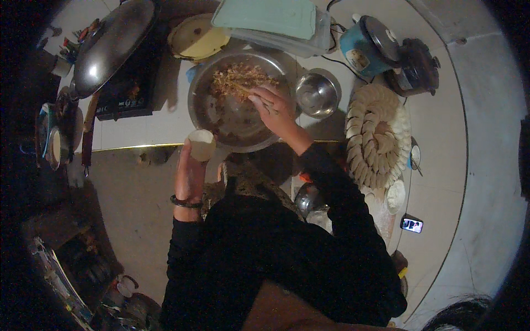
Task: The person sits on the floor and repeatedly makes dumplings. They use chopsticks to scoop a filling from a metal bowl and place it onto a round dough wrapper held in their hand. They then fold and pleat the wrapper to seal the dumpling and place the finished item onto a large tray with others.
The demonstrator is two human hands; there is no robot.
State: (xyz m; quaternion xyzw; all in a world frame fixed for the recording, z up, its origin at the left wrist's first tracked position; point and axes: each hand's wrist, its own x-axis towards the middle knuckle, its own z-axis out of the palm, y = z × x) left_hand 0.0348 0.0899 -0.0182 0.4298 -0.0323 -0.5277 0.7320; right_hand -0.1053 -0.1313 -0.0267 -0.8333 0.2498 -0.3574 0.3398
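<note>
A round dumpling wrapper (201,145) lies on the fingers of my left hand (191,169), just off the counter's front edge. My right hand (275,109) reaches over a wide metal basin (236,142) and grips a thin stick-like utensil (240,86), perhaps chopsticks. The utensil's tip is in the brown minced filling (236,76), which is heaped toward the basin's far side. Smears of filling mark the basin's bottom. To the right, a tray of folded dumplings (379,136) is laid out in curved rows.
A steel bowl (318,93) stands right of the basin. Behind are a green-lidded plastic box (265,18), a yellow lid (198,37) and a blue cooker (368,45). A wok (116,45) rests by the induction cooktop (128,95). A bowl of white flour (395,196) and a phone (412,224) lie right.
</note>
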